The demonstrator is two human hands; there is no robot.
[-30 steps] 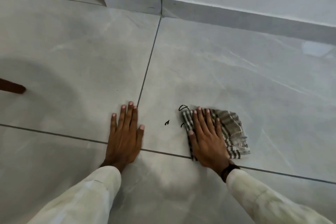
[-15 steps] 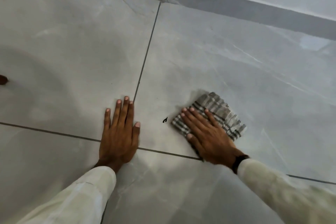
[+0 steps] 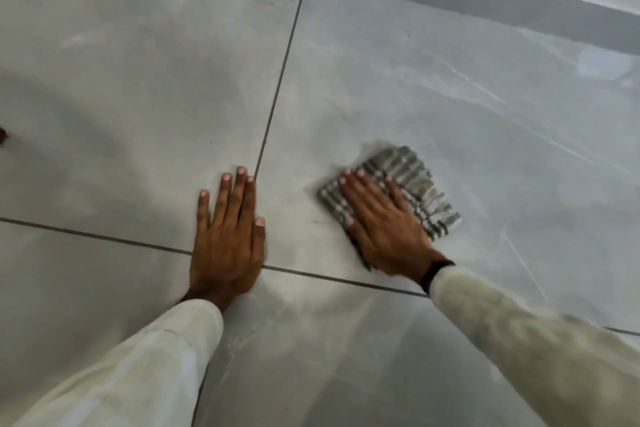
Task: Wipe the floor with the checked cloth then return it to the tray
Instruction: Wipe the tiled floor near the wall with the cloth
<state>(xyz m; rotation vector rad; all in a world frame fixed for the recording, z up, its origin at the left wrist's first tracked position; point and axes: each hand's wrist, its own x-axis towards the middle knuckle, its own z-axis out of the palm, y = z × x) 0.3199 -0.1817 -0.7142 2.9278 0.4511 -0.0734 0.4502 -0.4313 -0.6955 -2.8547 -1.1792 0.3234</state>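
The checked cloth (image 3: 415,184), grey and white, lies folded on the glossy grey tiled floor (image 3: 450,97). My right hand (image 3: 384,225) presses flat on the cloth's left half, fingers spread and pointing up-left, and covers much of it. My left hand (image 3: 228,236) rests palm-down on the bare tile to the left, across the dark grout line, holding nothing. Both arms wear pale long sleeves. No tray is in view.
A grey skirting board (image 3: 485,0) and a white wall run along the top right. Dark grout lines (image 3: 277,87) cross between my hands. A small brown object (image 3: 2,135) pokes in at the left edge.
My right hand has turned and slid the cloth up and to the left. The black scribbles beside the cloth no longer show. My left hand has stayed planted on the tile.
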